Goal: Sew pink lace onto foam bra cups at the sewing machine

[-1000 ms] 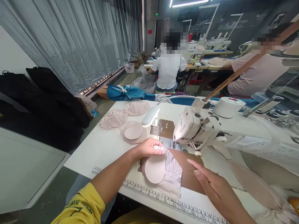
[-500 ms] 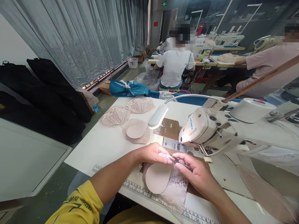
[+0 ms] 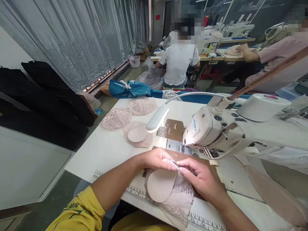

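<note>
My left hand is closed, pinching the upper edge of a pale pink lace piece between thumb and fingers. A smooth beige oval pad lies against the lace, below my fingers. Closed around a slim dark metal tool like thread snips, my right hand has its fingertips close to my left thumb. The tool's tip is at the lace edge; whether its blades are parted is too small to tell. Both hands are over the front of the white sewing table.
Right of the hands stands a sewing machine, with a bendable lamp reaching left. Two lace cups and another oval pad on sheer fabric lie at the back left. Ahead, a person in white sits at another table.
The view has shifted slightly, moving the scene a little left. My right fingers have slid closer to the tool's tip, covering more of it. Both hands keep their grip.
</note>
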### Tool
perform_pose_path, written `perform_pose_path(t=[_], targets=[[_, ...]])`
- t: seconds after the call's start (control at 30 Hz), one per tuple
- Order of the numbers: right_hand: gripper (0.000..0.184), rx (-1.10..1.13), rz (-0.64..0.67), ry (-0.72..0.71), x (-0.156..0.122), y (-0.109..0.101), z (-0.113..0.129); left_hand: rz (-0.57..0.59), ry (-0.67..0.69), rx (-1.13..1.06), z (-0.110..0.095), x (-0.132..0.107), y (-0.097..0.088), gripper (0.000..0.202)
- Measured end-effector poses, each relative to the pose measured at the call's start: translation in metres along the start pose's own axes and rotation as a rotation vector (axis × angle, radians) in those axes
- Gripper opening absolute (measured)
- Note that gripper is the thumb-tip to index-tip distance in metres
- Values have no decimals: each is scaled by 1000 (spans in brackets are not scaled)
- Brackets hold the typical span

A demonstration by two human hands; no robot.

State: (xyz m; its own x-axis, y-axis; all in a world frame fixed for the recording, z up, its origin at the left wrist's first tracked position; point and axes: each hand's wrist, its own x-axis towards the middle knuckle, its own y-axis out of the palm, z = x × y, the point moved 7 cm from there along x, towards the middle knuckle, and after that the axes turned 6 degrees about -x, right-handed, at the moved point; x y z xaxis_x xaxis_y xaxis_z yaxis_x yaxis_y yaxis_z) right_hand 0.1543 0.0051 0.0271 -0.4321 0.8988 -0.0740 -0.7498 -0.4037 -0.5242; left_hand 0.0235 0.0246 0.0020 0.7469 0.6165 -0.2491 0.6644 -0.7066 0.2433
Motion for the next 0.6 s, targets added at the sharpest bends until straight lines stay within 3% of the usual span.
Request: perform_pose_path(t=[0.17,0.37,0.6], targets=[[23,16,32,-17,1,2,-8,-20,-18,36,4,1,-1,42],[23,22,42,7,3,5,3,-29,-61,84,12,2,-4,44],[34,178,-80,121,3,6,-21,3,0,-21,16,6,0,39]])
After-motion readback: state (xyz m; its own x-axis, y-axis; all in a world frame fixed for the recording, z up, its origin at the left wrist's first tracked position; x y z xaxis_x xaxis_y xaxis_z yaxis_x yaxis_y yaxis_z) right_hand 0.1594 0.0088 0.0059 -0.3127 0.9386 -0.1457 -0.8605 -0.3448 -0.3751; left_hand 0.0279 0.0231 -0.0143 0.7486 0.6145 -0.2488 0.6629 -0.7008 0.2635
